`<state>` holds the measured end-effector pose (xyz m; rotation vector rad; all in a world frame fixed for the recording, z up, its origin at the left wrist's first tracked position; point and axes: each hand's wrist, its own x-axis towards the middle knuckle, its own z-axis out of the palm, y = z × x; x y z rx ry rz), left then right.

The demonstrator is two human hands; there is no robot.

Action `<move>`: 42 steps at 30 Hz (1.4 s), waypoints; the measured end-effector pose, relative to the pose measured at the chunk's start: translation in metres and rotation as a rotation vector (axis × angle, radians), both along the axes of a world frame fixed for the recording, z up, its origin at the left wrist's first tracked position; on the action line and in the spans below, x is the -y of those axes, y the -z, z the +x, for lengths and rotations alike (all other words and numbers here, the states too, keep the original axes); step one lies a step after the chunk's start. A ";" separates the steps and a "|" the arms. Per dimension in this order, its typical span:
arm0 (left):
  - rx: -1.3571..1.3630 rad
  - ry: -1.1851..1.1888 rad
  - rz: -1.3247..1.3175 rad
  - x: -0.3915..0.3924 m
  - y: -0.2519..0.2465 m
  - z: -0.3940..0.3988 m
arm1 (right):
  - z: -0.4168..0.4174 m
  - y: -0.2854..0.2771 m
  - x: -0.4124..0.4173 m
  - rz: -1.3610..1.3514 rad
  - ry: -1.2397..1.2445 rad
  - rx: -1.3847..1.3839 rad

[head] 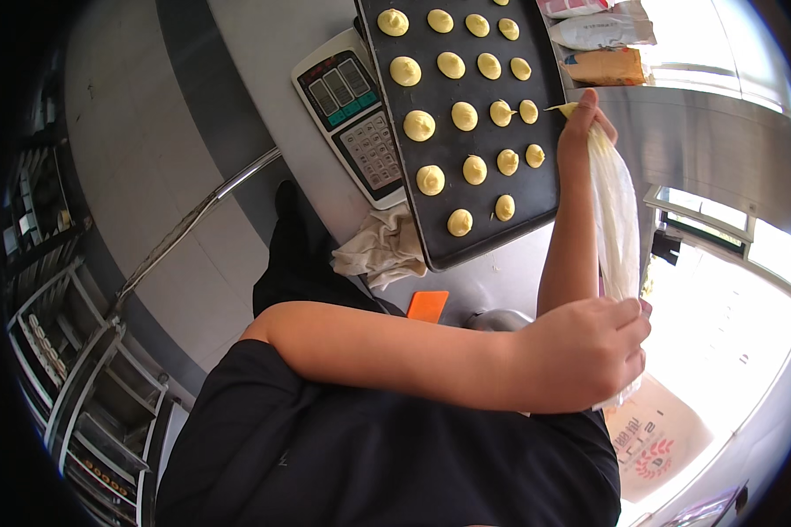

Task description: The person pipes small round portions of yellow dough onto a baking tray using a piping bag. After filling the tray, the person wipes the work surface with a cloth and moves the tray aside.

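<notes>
A translucent plastic piping bag with pale yellow batter at its tip runs between my two hands. My right hand grips it just behind the tip, which points left beyond the right rim of a dark baking tray. Crossing in front of my body, my left arm brings my left hand to the bag's wide end, where the fingers are curled around gathered plastic. Rows of piped yellow batter mounds cover much of the tray. A few mounds have drawn-out peaks.
A digital scale sits partly under the tray's left side. Below it lie a crumpled cloth and an orange scraper, with a metal vessel partly behind my left forearm. Packaged bags stand upper right. Metal racks stand lower left.
</notes>
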<state>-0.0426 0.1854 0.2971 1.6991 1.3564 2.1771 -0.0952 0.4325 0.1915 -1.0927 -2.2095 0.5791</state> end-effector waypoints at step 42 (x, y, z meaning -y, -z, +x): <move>0.046 0.232 0.111 0.060 -0.015 0.023 | 0.038 -0.021 0.142 -0.284 -0.253 -0.019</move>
